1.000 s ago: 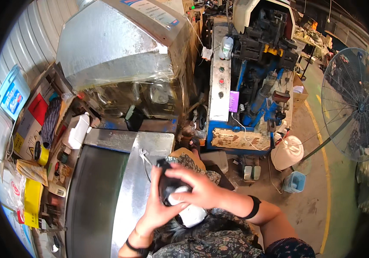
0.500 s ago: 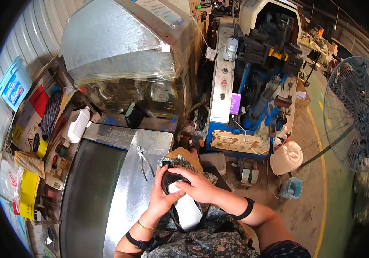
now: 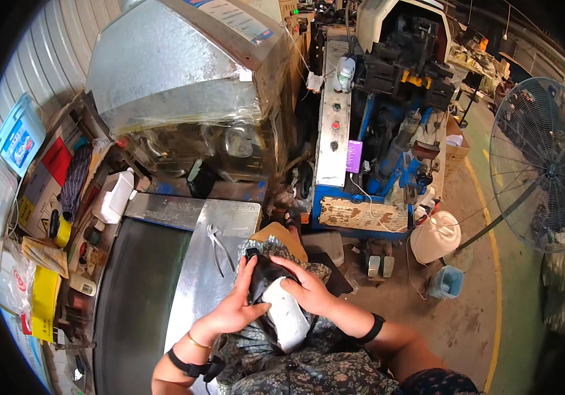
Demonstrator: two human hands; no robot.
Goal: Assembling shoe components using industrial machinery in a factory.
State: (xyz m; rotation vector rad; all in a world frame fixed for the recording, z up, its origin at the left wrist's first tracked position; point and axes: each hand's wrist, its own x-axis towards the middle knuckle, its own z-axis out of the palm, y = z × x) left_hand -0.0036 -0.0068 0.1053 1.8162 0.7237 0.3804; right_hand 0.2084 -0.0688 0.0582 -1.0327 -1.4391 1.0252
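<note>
In my lap, a white shoe last point(image 3: 284, 316) lies inside a black shoe upper point(image 3: 264, 280), pointing away from me. My left hand point(image 3: 238, 304) grips the left side of the upper, its fingers stretched along the dark material and its thumb at the edge of the last. From the right, my right hand point(image 3: 307, 291) holds the other side, its thumb on the last's far end. Palms and fingers hide part of the upper. Just left of my hands, metal pincers point(image 3: 216, 249) rest on the shiny metal tabletop point(image 3: 187, 316).
A dark conveyor belt point(image 3: 139, 296) runs at my left, below a metal hood point(image 3: 164, 66). Bottles and tools crowd the left shelf. Ahead stands a blue machine point(image 3: 361, 210); a cream jug point(image 3: 435, 237), a blue bin point(image 3: 447, 283) and a large fan point(image 3: 546, 168) are at the right.
My hands have spread apart a little. The left thumb has drawn back to the left, and more of the white last shows between the hands. The view has shifted slightly.
</note>
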